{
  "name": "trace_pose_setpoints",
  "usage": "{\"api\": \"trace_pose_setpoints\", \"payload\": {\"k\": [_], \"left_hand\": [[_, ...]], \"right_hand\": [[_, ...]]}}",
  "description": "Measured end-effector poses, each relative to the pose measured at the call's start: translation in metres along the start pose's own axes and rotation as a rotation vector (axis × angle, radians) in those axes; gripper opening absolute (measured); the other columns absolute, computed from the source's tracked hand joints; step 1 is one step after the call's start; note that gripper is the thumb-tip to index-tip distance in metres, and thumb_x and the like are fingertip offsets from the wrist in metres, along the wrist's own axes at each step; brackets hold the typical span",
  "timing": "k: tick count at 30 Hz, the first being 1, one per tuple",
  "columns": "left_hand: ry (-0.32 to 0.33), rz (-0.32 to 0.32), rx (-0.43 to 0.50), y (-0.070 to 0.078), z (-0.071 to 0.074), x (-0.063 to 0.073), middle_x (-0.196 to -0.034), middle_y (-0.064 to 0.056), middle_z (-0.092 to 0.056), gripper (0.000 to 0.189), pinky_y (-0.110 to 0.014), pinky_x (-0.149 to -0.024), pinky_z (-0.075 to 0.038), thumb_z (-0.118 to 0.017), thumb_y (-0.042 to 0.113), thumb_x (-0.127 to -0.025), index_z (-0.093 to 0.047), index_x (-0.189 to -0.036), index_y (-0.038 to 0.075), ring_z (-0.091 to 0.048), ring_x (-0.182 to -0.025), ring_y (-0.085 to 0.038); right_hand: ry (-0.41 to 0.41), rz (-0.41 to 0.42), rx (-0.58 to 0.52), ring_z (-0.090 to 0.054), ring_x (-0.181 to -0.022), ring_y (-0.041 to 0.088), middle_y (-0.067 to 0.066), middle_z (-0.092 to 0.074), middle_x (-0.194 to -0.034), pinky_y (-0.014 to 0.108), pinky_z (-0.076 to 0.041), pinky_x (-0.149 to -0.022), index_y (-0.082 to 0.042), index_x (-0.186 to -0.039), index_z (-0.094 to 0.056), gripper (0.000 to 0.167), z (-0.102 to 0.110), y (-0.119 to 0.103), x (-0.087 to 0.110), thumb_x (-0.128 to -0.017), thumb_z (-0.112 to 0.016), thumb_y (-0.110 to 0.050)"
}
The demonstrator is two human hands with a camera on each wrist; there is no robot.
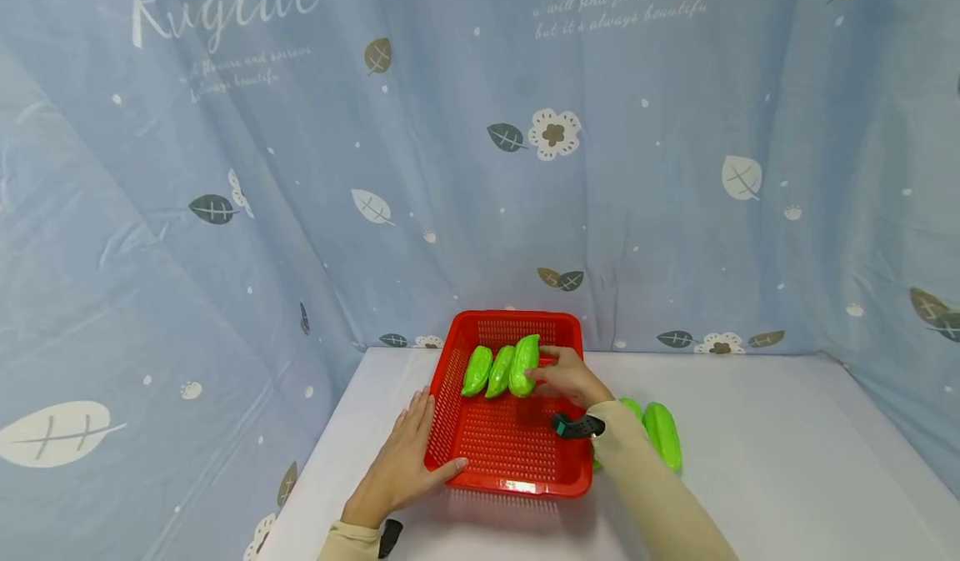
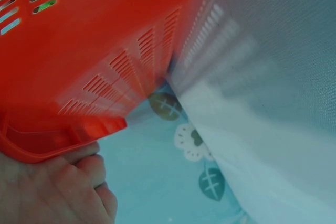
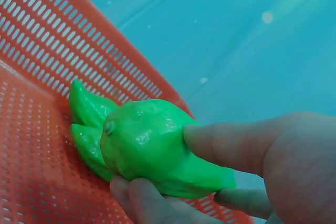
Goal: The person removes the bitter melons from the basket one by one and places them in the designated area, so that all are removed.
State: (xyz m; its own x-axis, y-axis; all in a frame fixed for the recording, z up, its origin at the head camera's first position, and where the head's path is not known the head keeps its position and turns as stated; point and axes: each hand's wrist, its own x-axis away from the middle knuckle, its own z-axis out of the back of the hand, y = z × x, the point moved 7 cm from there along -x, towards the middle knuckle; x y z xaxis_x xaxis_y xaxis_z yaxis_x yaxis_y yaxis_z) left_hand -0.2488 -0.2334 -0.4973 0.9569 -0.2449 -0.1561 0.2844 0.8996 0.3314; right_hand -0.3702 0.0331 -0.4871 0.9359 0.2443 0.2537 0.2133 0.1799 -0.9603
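In the head view, my right hand (image 1: pixel 568 376) holds a bright green, lumpy bitter melon (image 1: pixel 524 367) over the back of a red plastic basket (image 1: pixel 517 488). Thumb and fingers (image 3: pixel 226 145) pinch its sides in the right wrist view. Beside it, two more green bitter melons (image 1: pixel 477 372) lie side by side in the basket, against its back. My left hand (image 1: pixel 401 463) is at the basket's front left corner, its thumb over the rim and its fingers along the outside. From the left wrist view, the rim lies over those fingers (image 2: pixel 92 167).
More green bitter melons (image 1: pixel 663 436) lie on the white table (image 1: pixel 780 444) right of the basket, partly hidden by my right forearm. A blue patterned curtain (image 1: pixel 465 169) hangs behind the table and along its left side.
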Motion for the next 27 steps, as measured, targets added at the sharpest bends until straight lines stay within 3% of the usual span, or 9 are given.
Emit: {"api": "trace_pose_setpoints", "payload": {"k": [5, 14, 27], "left_hand": [[0.006, 0.001, 0.012, -0.001, 0.0, -0.002, -0.174, -0.016, -0.017, 0.116, -0.055, -0.13, -0.023, -0.06, 0.077, -0.086, -0.021, -0.163, 0.0, -0.014, -0.163, -0.032], [0.008, 0.01, 0.024, -0.002, 0.0, -0.001, -0.174, -0.015, -0.016, 0.117, -0.055, -0.131, -0.022, -0.061, 0.077, -0.085, -0.021, -0.164, 0.001, -0.014, -0.163, -0.032], [0.009, 0.008, 0.033, -0.003, -0.001, -0.002, -0.175, -0.015, -0.015, 0.116, -0.058, -0.129, -0.024, -0.064, 0.073, -0.086, -0.019, -0.164, 0.001, -0.015, -0.163, -0.033]], "right_hand": [[-0.023, 0.015, -0.017, -0.077, -0.086, 0.023, 0.027, -0.065, -0.126, 0.047, -0.062, -0.095, 0.004, -0.158, -0.034, 0.071, 0.006, -0.003, 0.007, -0.097, -0.069, -0.006], [-0.048, 0.03, -0.012, -0.076, -0.094, 0.023, 0.029, -0.065, -0.127, 0.047, -0.061, -0.097, 0.005, -0.158, -0.033, 0.073, 0.017, -0.005, 0.026, -0.097, -0.07, -0.009], [-0.025, 0.08, -0.008, -0.075, -0.097, 0.02, 0.029, -0.064, -0.13, 0.037, -0.064, -0.089, 0.003, -0.158, -0.036, 0.074, 0.038, -0.004, 0.052, -0.096, -0.073, -0.012]]}}
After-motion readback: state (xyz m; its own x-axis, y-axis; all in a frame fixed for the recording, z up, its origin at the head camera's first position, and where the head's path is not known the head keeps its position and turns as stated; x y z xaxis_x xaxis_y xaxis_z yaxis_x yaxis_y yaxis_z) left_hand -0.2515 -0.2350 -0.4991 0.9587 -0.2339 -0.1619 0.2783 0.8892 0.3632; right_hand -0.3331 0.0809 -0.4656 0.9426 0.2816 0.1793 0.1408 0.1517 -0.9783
